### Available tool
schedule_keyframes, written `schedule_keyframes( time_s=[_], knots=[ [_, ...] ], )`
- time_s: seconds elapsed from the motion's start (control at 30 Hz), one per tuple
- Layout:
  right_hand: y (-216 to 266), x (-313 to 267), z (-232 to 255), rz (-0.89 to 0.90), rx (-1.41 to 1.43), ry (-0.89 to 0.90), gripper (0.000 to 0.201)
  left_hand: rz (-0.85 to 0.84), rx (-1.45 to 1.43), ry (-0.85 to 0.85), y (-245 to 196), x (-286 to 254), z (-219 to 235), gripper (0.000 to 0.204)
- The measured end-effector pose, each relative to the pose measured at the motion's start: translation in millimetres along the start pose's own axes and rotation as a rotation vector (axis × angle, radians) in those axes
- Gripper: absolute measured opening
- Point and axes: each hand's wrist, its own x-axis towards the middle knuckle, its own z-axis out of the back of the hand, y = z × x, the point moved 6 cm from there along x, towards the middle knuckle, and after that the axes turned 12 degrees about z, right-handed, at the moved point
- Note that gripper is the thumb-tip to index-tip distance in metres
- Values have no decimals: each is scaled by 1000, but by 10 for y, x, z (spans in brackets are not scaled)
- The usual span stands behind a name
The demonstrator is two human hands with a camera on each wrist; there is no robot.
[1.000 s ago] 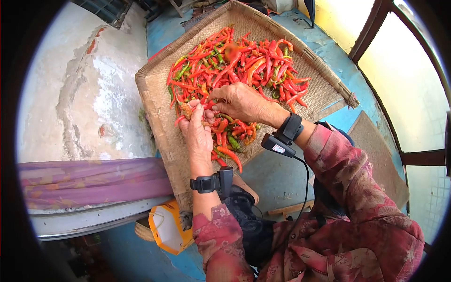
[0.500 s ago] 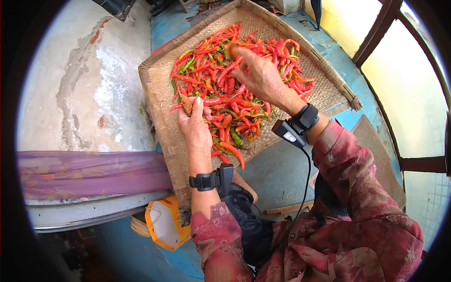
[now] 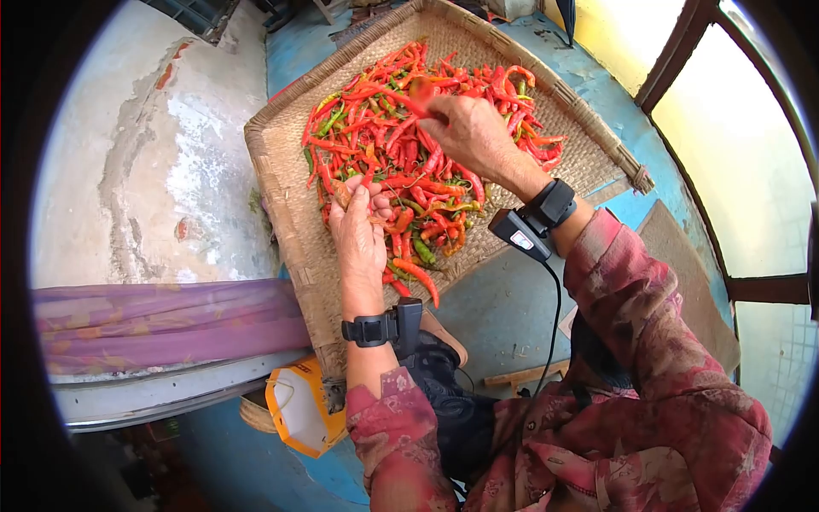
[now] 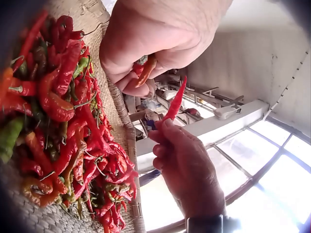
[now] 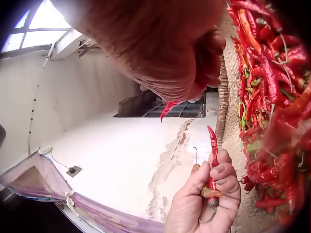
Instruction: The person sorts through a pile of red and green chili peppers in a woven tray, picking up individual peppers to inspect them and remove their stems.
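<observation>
Over the near part of the heap, my left hand [image 3: 360, 230] holds a small bunch of chili peppers. One red chili pepper [image 5: 214, 145] stands up from its fingers, and an orange-brown chili pepper [image 5: 212, 192] lies across it. My right hand [image 3: 480, 141] is raised above the heap, farther out and to the right. It pinches a single red chili pepper [image 4: 176, 101] between thumb and fingers, its tip pointing away from the hand. Beneath both hands spreads a heap of red, orange and green chili peppers [image 3: 414, 154].
A large woven bamboo tray [image 3: 294, 145] with a raised rim carries the heap. At left are a cracked wall [image 3: 205, 171] and a purple cloth [image 3: 171, 328]. An orange-and-white paper bag [image 3: 303, 410] stands below the tray's near corner. Windows [image 3: 734, 154] line the right side.
My right hand has parted from the left hand, moved up and right to the heap, and now pinches a red chili pepper. The left hand stays nearly in place; its red pepper has turned more upright.
</observation>
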Motion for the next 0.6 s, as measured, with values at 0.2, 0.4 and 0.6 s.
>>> schedule_keyframes(
  time_s=[0.2, 0.4, 0.6],
  knots=[
    [102, -18, -127, 28, 247, 86, 25, -71, -126, 54, -44, 1, -36, 19],
    [491, -279, -652, 97, 589, 252, 18, -118, -176, 251, -16, -43, -283, 19],
    [402, -217, -569, 49, 483, 291, 20, -86, -172, 147, -42, -59, -252, 25]
  ],
)
